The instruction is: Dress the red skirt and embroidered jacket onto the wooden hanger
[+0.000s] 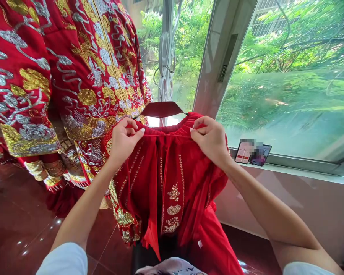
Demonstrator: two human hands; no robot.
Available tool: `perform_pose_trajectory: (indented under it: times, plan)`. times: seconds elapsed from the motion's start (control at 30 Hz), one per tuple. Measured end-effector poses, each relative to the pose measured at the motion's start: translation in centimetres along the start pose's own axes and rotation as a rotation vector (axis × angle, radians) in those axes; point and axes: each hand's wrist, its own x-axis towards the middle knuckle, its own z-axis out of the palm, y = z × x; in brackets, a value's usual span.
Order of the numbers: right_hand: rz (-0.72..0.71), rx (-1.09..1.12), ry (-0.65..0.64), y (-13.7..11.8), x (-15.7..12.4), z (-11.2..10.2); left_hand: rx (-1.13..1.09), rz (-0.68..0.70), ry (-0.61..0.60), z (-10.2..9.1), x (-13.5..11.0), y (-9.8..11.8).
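A red skirt (143,172) with gold beadwork and a gathered waistband hangs in front of me. Behind the waistband shows a dark red clothes hanger (162,109), its metal hook near the window's ironwork. My left hand (125,137) pinches the waistband's left side between thumb and fingers. On the right side my right hand (209,135) grips the same edge in a pinch. Both hands are at about equal height, with the cloth stretched between them. Long red ribbons (152,233) dangle from the middle of the waist.
Red garments (88,65) embroidered in gold and silver hang close on the left. A folding phone (252,152) leans on the window sill (289,173) at right. Glass windows (286,91) stand behind, above a dark red tiled floor (25,214).
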Motion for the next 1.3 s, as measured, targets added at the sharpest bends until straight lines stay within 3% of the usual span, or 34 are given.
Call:
perform_pose_trajectory:
  times: [0.07,0.13,0.23,0.3,0.37,0.43,0.53,0.6,0.67,0.77,0.83,1.0,1.3]
  plan:
    - [-0.051,-0.125,0.012,0.5,0.7,-0.4,0.016,0.005,-0.005,-0.9,0.5,-0.5]
    - [-0.11,-0.23,-0.033,0.7,1.0,-0.5,0.025,0.009,-0.099,-1.9,0.5,-0.8]
    - [-0.12,-0.274,-0.231,0.5,0.9,-1.1,0.151,0.029,-0.331,-3.2,-0.3,-0.3]
    - [-0.087,-0.229,-0.402,0.1,0.7,-1.6,0.372,0.096,-0.392,-3.6,-1.0,0.4]
    - [-0.043,-0.145,-0.579,-0.3,0.7,-2.0,0.627,0.195,-0.308,-3.3,-1.6,0.9]
    - [-0.012,-0.003,-0.758,-0.8,0.8,-2.1,0.8,0.277,-0.141,-2.3,-1.7,1.0]
    - [0.011,0.288,-0.897,-1.3,1.0,-1.3,0.829,0.334,0.095,-0.2,-1.0,0.4]
    - [0.022,0.423,-0.812,-1.3,1.0,-0.2,0.692,0.341,0.207,1.1,-0.4,-0.3]
    - [0.028,0.452,-0.611,-1.3,0.9,1.2,0.462,0.31,0.203,2.0,0.1,-0.6]
    - [-0.023,0.35,-0.311,-1.2,0.7,3.1,0.132,0.195,-0.042,2.5,0.3,-0.7]
    - [-0.098,0.21,-0.217,-1.2,0.4,4.0,0.015,0.124,-0.179,2.6,0.3,-0.5]
    - [-0.292,-0.121,-0.226,-1.1,-0.7,5.1,0.003,0.1,-0.213,2.6,0.1,-0.7]
    - [-0.391,-0.148,-0.302,0.3,-0.3,5.0,0.252,0.173,-0.239,2.9,-0.5,-1.5]
